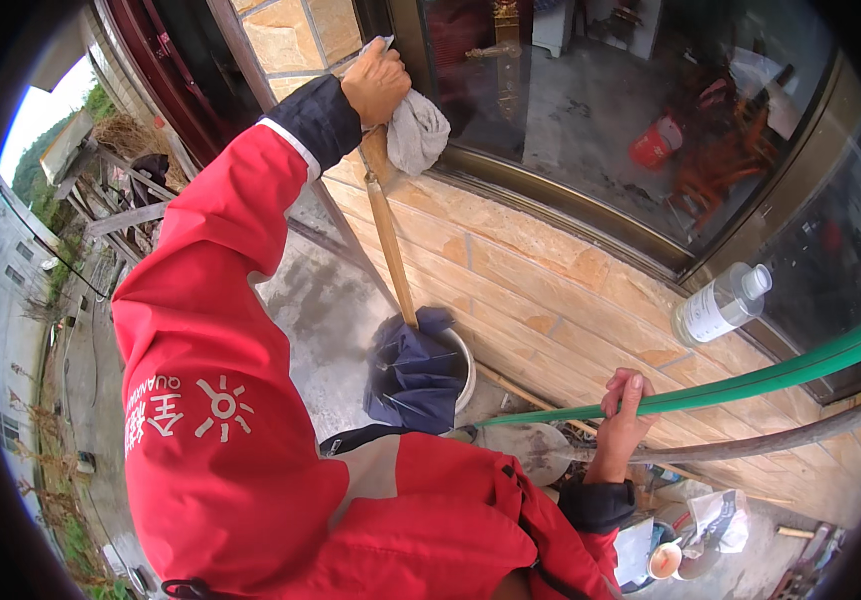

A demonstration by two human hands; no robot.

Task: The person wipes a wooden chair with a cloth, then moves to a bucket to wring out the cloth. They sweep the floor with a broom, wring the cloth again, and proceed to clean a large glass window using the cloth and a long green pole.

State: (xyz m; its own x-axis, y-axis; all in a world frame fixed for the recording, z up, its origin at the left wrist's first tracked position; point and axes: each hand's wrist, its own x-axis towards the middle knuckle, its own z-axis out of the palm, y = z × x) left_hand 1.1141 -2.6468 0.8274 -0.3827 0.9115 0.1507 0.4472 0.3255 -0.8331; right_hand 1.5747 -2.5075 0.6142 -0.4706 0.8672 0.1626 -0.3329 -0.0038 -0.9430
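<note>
One left hand (376,84), clamped on grey cloth (418,135) near twelve o'clock, should gather its dangling end; whether the right hand (622,430), at four, grips anything is unclear.

Window (570,110): free room right of cloth (417,133)
Ledge (550,232): bottle (718,310) blocks right end
Right edge: green strip (750,383) probably bars passage

green strip (810,362) cut off, bucket (470,372) partly hidden

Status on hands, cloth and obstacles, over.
Left hand gripping grey cloth beside window. Right hand by green strip, grip unclear. Possible obstacle: clear bottle near window.
</note>
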